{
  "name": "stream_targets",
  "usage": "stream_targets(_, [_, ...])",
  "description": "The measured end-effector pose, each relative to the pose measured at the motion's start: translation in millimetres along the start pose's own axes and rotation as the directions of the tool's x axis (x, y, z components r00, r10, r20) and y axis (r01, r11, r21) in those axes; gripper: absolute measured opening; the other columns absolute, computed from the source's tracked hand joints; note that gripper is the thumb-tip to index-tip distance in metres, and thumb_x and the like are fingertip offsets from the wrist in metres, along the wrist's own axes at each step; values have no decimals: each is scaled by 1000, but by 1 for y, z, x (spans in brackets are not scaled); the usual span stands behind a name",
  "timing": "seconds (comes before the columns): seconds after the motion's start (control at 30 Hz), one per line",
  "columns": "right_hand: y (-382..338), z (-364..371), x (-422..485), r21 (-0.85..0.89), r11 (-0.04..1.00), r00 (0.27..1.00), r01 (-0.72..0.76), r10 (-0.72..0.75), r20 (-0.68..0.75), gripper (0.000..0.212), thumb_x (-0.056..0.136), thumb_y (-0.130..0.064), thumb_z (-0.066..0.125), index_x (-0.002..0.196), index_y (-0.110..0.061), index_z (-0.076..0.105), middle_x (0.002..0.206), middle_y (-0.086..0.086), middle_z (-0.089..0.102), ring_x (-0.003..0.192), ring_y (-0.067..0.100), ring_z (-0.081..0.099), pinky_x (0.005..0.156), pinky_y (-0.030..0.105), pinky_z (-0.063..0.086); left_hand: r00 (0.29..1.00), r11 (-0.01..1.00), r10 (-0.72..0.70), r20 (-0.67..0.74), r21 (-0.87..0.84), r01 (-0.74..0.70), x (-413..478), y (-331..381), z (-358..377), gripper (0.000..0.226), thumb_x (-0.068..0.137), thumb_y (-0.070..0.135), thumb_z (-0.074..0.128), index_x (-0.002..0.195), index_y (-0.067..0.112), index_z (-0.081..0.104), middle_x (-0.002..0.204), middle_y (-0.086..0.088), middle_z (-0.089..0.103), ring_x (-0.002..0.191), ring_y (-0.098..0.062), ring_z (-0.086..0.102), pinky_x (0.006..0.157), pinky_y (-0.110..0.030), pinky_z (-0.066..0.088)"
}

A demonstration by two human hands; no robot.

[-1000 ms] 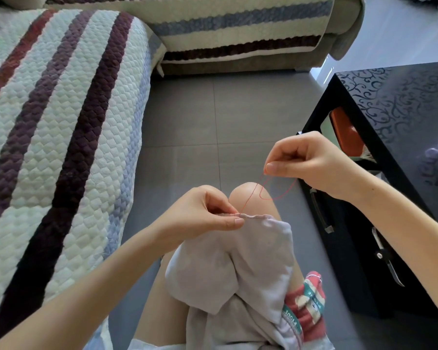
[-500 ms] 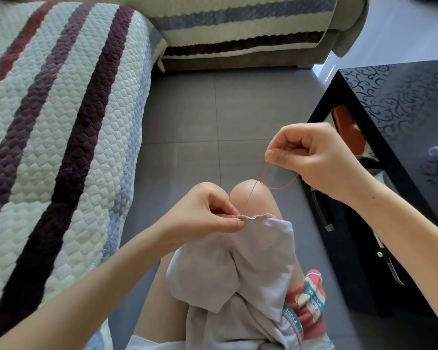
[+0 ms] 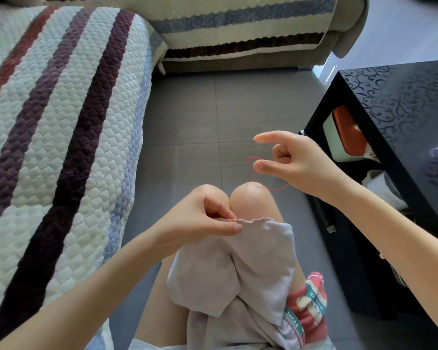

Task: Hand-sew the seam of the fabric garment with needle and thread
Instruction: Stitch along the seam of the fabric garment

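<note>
Grey tiled floor [image 3: 187, 117], with a sofa [image 3: 61, 122] left of the knee [image 3: 250, 200]. The garment [image 3: 261, 261] lies on the lap just below the knee, and the left hand [image 3: 200, 218] pinches its seam [image 3: 253, 220]. Above the knee, the right hand [image 3: 296, 160] holds the needle [image 3: 264, 149] in curled fingers, index and thumb spread. Red thread [image 3: 276, 189] loops beneath.

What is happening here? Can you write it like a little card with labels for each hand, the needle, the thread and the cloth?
left hand: pinches the wavy seam
garment: pale, draped over the lap
right hand: raised, index finger and thumb spread, other fingers curled
needle: sticks out from the curled fingers
thread: red, slack loop below the right hand, near the knee
nearby: striped sofa left, black table right
</note>
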State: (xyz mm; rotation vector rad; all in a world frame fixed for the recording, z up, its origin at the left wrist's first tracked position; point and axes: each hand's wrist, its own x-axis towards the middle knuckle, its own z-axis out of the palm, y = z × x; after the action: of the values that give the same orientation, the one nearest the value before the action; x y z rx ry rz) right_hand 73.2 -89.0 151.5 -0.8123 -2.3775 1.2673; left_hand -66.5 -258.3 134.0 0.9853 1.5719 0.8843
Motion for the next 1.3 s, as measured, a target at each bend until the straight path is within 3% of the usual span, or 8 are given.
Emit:
stream_targets(0.2, [24,-18,13,320,926,964,-199,244,-107,17,98,-10,49,84,-12,59,55,-10,39,50,6,32,52,20,28,999,986,-49,-23,-161,44,5,-10,-4,31,85,20,70,84,-11,67,74,2,59,68,-6,55,65,-14,42])
stream_targets(0.4, [89,-43,30,838,504,795,-210,586,-153,25,102,-12,39,85,-9,57,57,-2,37,48,9,32,46,18,33,993,969,-103,-56,-229,88,10,-14,-6,23,85,20,72,82,-3,70,76,2,64,74,-12,59,71,-23,44])
stream_targets(0.53, [146,-41,29,954,246,602,-169,793,-98,26,104,-13,35,84,-12,51,60,-1,34,41,6,32,38,14,31,991,937,-108,-77,-340,76,9,-12,-5,23,76,28,69,75,5,71,74,-2,65,72,-15,60,67,-23,45])
stream_targets(0.67, [192,-28,17,987,44,483,-153,875,36,22,103,-13,38,84,-14,50,37,-4,32,26,6,28,32,11,24,987,897,-122,-99,-436,67,9,-5,-6,18,71,28,71,71,10,72,71,-6,67,66,-15,62,59,-20,47])
stream_targets(0.83, [201,-19,11,991,-70,480,-115,869,117,21,103,-13,40,84,-13,50,36,-4,29,26,7,27,32,13,23,979,902,-112,-171,-431,28,17,7,-16,22,56,36,75,61,16,70,65,1,55,59,-8,46,55,-15,37])
stream_targets(1.03, [189,-29,20,984,-178,495,34,858,138,24,102,-13,40,81,-10,50,63,-4,31,32,7,35,34,14,31,983,771,-139,-121,-636,31,29,16,-15,14,70,21,60,57,17,60,65,-1,55,60,-11,51,63,-24,38])
stream_targets(1.17, [191,-39,26,968,-213,487,131,864,124,26,103,-10,36,82,-9,51,50,-1,38,27,7,36,34,12,32,974,705,-177,-140,-709,26,31,14,-15,10,67,15,59,58,13,53,59,-2,48,49,-12,44,47,-19,39])
stream_targets(1.3, [199,-49,28,958,-221,476,183,872,110,28,104,-11,32,83,-9,50,55,-3,33,26,8,34,34,11,30,970,685,-185,-160,-729,10,29,7,-20,11,65,9,61,58,12,53,59,-3,48,51,-12,45,53,-21,39])
